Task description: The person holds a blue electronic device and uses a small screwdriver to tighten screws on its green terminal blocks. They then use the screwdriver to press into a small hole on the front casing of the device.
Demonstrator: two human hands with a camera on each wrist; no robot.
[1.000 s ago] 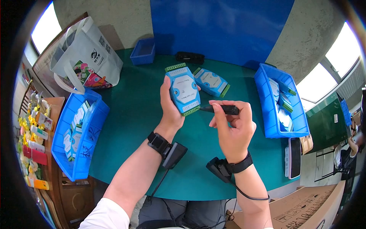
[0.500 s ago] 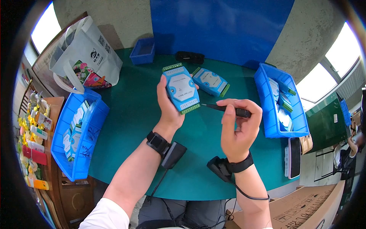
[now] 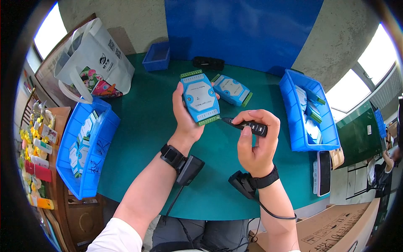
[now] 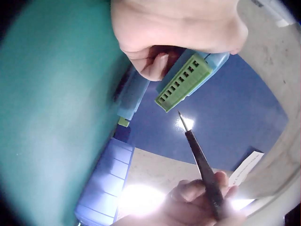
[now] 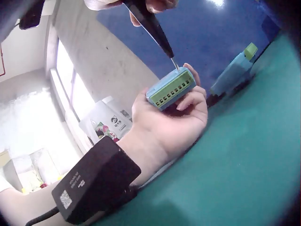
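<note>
My left hand (image 3: 187, 122) holds a blue and white module (image 3: 200, 98) above the table, thumb along one side and fingers round the other. Green terminal blocks sit at both its ends; the near block (image 4: 184, 82) shows a row of square slots in the left wrist view. My right hand (image 3: 260, 145) pinches a black pen-like tool (image 3: 252, 127) with a thin metal tip. That tip is close to the near green block; whether it touches cannot be told. A second module (image 3: 232, 90) lies on the table just beyond the left hand.
Blue bins holding similar modules stand at the left (image 3: 69, 161) and right (image 3: 331, 130). Toward the back are a small blue box (image 3: 157, 57), a black item (image 3: 208, 63) and a white bag (image 3: 100, 63). A phone-like device (image 3: 324, 173) lies at the right edge.
The tool moved away from the module to the right, then came back toward its near end, its handle now turned to show buttons. My left hand and the module shifted slightly left.
</note>
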